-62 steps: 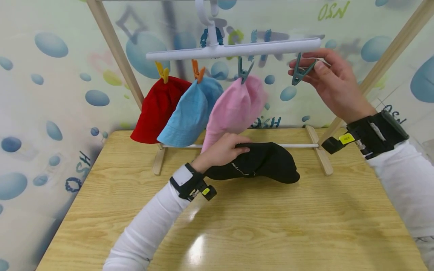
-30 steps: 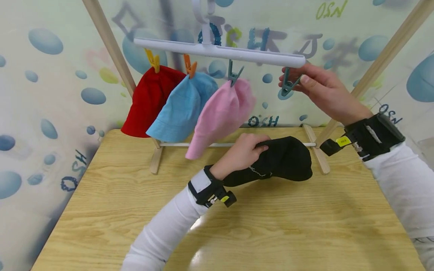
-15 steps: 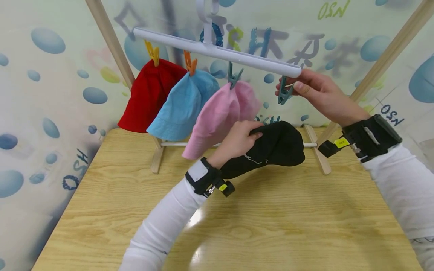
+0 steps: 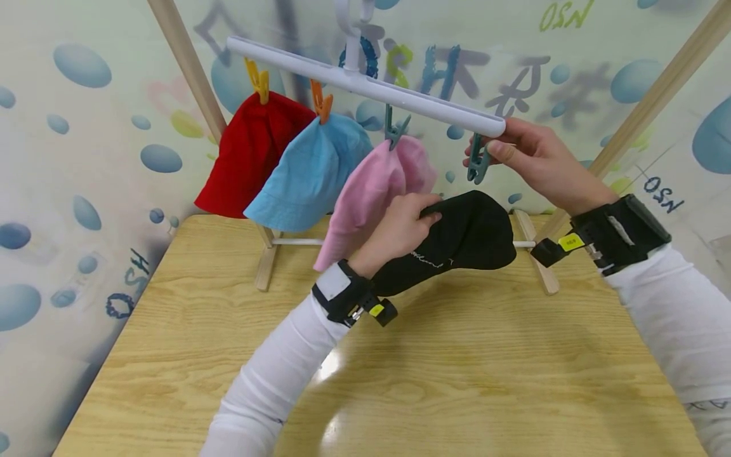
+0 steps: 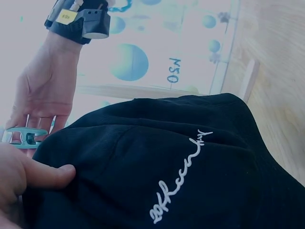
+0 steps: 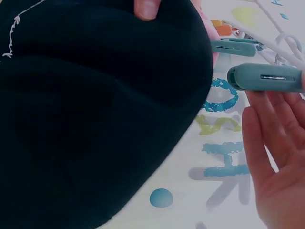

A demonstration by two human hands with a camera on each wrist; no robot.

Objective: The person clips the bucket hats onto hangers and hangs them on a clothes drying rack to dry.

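My left hand (image 4: 402,225) pinches the crown of a black bucket hat (image 4: 468,235) with white stitched lettering and holds it above the table. In the left wrist view the thumb (image 5: 50,174) lies over the black cloth. My right hand (image 4: 533,158) pinches a grey-green clothespin (image 4: 478,166) under the right end of a white hanger bar (image 4: 365,86). The right wrist view shows this clothespin (image 6: 269,78) close to the edge of the black hat (image 6: 109,109), apart from it. A pink hat (image 4: 377,190) hangs from a second grey-green clothespin (image 4: 394,130), partly behind my left hand.
A red hat (image 4: 254,155) hangs from a yellow clothespin (image 4: 259,81), and a light blue hat (image 4: 311,174) from an orange one. Wooden posts (image 4: 188,66) of the rack stand on the wood-grain table (image 4: 445,374). A patterned wall is behind.
The black hat has risen with my left hand and moved right. My right hand has come down and left with the clothespin, now pressed nearer closed at its handles. The bar's right end has dipped.
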